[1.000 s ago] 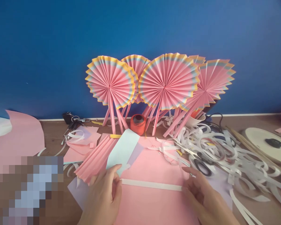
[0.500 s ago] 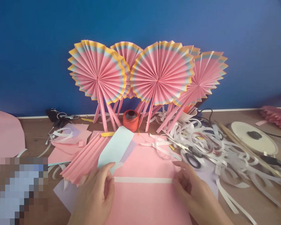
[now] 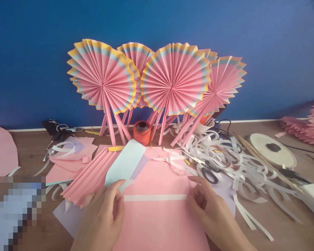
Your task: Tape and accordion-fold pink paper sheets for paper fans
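A pink sheet (image 3: pixel 159 226) is serving as the reference for all positions. A white strip (image 3: pixel 155 198) is lying straight across the sheet, running from side to side between the two hands. The left hand (image 3: pixel 102 214) is resting at the strip's left end, its fingers curling inward and its thumb meeting that end. The right hand (image 3: pixel 211 209) is bending its fingers likewise at the opposite end. Whether either hand is pinching the strip or merely pressing it, the inspector cannot tell, since the fingers are hiding both ends.

Pale blue paper (image 3: pixel 125 162) is overlapping the sheet's far left part. Pleated pink paper (image 3: pixel 86 176) is lying at the sheet's left. Scissors (image 3: pixel 204 163) and tangled white cuttings (image 3: pixel 222 150) are lying towards its far right. Beyond the sheet, an orange thread spool (image 3: pixel 142 133) is standing near several upright paper fans (image 3: pixel 176 78).
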A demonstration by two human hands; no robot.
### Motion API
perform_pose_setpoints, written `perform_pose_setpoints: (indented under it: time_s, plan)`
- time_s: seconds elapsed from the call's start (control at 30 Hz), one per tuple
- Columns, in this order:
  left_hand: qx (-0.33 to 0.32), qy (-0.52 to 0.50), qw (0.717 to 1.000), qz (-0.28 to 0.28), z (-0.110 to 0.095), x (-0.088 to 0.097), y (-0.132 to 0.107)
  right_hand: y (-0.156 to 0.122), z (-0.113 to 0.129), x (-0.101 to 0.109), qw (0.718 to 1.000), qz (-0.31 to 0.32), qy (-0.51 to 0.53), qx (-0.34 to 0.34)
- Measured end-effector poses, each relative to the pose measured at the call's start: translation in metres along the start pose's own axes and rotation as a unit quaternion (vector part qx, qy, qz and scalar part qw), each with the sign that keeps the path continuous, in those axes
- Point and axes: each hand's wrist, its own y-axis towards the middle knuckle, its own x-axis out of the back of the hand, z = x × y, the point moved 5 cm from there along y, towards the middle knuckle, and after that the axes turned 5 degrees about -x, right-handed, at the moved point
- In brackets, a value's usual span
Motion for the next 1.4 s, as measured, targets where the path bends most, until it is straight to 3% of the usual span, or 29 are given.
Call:
perform_pose_setpoints:
  time_s: [0.4, 0.67, 0.83, 1.1, 1.27, 1.4]
  plan:
    - [0.031, 0.008, 0.999, 0.018, -0.006, 0.002, 0.001, 0.0, 0.001, -0.001, 0.998, 0.003, -0.047, 0.03]
    - [0.012, 0.016, 1.0, 0.02, -0.005, 0.002, 0.002, 0.005, -0.007, -0.004, 0.994, 0.033, -0.105, 0.025]
    - [-0.035, 0.038, 0.998, 0.023, -0.005, 0.001, 0.002, 0.002, -0.005, -0.003, 0.988, 0.023, -0.153, 0.011]
    - [-0.038, 0.068, 0.997, 0.023, -0.004, 0.0, 0.003, 0.007, -0.006, 0.006, 0.98, -0.007, -0.197, 0.028]
    - [-0.036, 0.021, 0.999, -0.006, -0.005, 0.005, 0.004, 0.009, -0.01, 0.008, 0.98, -0.007, -0.192, 0.051]
    - [-0.002, -0.041, 0.994, -0.102, 0.006, 0.026, 0.011, 0.009, -0.004, 0.021, 0.98, -0.061, -0.151, 0.115]
